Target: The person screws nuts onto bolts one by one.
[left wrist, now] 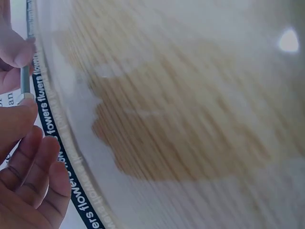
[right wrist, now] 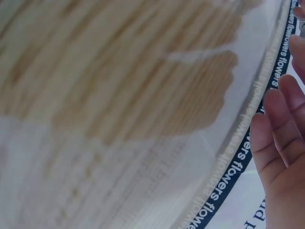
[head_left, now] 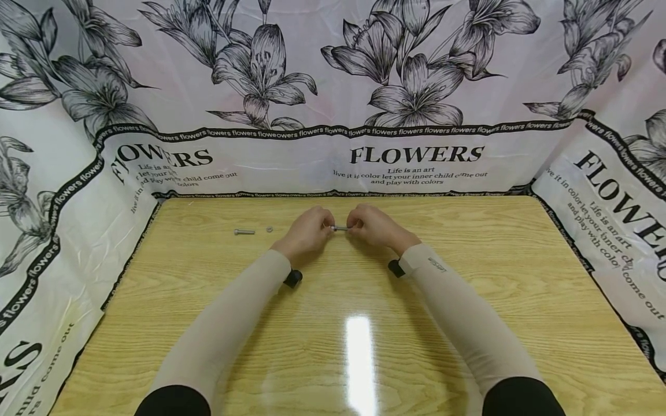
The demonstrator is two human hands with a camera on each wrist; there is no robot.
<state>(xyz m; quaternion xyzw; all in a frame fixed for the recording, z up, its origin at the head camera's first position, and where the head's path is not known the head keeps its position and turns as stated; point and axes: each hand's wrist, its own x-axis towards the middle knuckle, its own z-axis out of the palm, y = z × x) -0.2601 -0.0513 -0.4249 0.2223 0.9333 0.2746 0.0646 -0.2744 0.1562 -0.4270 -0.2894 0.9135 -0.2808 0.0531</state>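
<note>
The left hand (head_left: 308,231) and right hand (head_left: 376,226) face each other over the far part of the counter (head_left: 468,335). A metal bolt (head_left: 340,228) spans the gap between them, approximately level. The left hand pinches its left end between thumb and finger; the right hand pinches its right end. A thicker part shows at the left fingertips; it may be the bolt's head or a fitted nut, as the view is too small to confirm. A loose nut (head_left: 269,229) lies on the counter to the left of the left hand. A second bolt (head_left: 244,231) lies farther left, apart from the nut, head pointing left. A flower-printed sheet (head_left: 291,159) stands behind the counter.
</note>
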